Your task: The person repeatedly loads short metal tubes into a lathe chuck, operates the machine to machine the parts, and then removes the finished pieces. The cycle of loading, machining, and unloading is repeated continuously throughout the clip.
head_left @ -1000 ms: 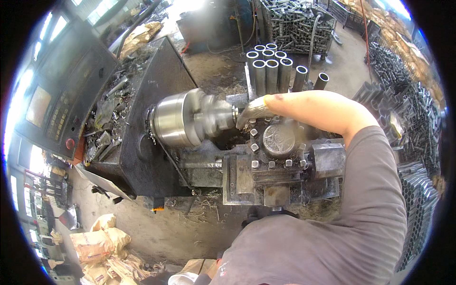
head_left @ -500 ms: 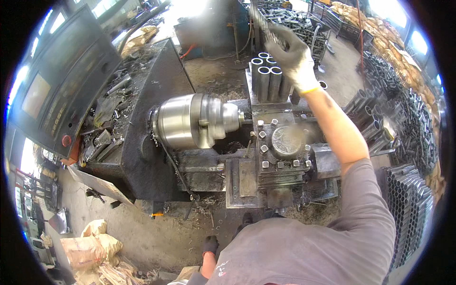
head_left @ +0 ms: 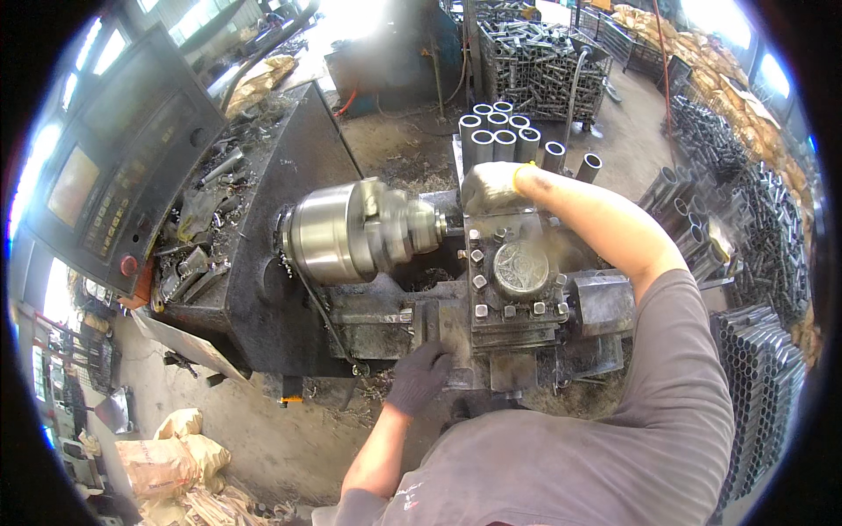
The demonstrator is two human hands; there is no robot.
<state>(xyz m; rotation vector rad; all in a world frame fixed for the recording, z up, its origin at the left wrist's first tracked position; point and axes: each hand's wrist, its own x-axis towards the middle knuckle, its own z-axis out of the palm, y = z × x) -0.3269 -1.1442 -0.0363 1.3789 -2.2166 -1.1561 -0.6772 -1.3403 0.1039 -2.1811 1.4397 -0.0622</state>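
My right hand, in a pale glove with a yellow cuff, reaches over the far side of the lathe's square tool post. Its fingers are turned down and hidden, so any hold is out of sight. My left hand, in a dark glove, lies at the near edge of the carriage; its fingertips blend into the dark metal. To the left of the tool post is the shiny chuck, its stepped jaws blurred as if turning. Bolts and a round cap top the tool post.
Steel tubes stand upright just beyond my right hand. More tubes lie at the right, above a stacked tube pile. A control panel and the chip-strewn headstock are at left. Sacks lie on the floor.
My right hand has come down from high above the upright tubes to behind the tool post. My left hand has risen from low beside my body to the carriage edge.
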